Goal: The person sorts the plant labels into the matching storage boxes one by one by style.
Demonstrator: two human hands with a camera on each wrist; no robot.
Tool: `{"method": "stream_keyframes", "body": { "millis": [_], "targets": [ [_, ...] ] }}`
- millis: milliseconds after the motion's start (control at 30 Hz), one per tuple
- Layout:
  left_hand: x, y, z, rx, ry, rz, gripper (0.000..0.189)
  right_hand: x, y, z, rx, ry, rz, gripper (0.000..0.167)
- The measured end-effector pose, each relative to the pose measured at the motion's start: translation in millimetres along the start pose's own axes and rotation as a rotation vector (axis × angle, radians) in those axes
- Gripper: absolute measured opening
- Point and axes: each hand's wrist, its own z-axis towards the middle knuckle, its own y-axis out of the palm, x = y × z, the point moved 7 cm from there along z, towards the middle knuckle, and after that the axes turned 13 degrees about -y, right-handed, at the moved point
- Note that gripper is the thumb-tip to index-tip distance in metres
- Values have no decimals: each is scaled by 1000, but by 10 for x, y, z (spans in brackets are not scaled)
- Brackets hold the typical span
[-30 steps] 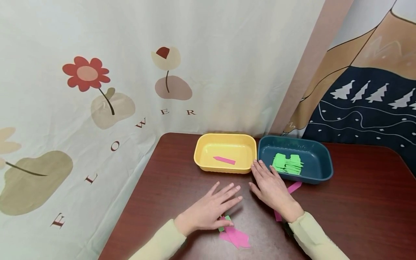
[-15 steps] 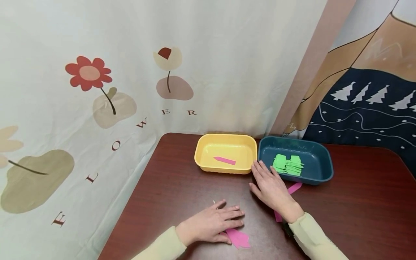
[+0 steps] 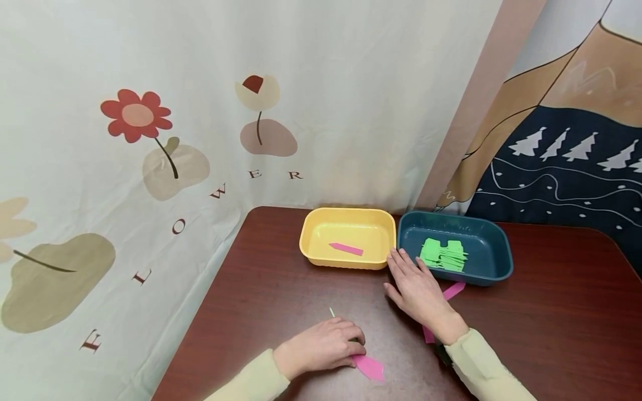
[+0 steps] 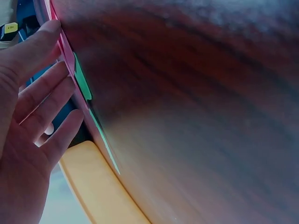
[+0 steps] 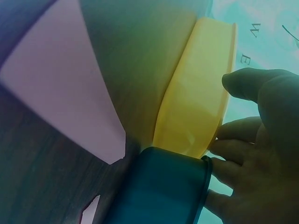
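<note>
My left hand (image 3: 323, 345) bends its fingers over a small group of flat pink plant tags (image 3: 369, 367), low on the table. In the left wrist view its thumb and fingertips touch the pink tags (image 4: 67, 49), and a green T-shaped plant tag (image 4: 81, 77) lies along them. A thin green tip (image 3: 332, 312) sticks out beyond that hand. My right hand (image 3: 418, 292) keeps its fingers straight, fingertips by the corner where the yellow bin (image 3: 346, 263) and dark blue bin (image 3: 489, 245) meet. Pink tags (image 3: 453, 290) lie partly hidden under it.
One pointed pink tag (image 3: 346, 249) lies inside the yellow bin. A stack of green T-shaped tags (image 3: 442, 254) sits in the blue bin. The brown table (image 3: 551, 312) reaches back to a printed curtain (image 3: 351, 111). A dark object (image 3: 443, 355) shows beside the right cuff.
My left hand came down over the pink and green tags, and its spread fingers have now drawn in around them. The right hand has stayed in place.
</note>
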Motion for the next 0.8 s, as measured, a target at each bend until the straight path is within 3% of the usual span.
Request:
{"method": "stream_keyframes", "body": {
  "millis": [500, 800],
  "targets": [
    [-17, -39, 57, 18, 1, 51, 9, -2, -10, 1, 8, -6, 3, 67],
    [-55, -92, 65, 50, -7, 36, 8, -9, -34, -3, 39, -16, -6, 67]
  ]
}}
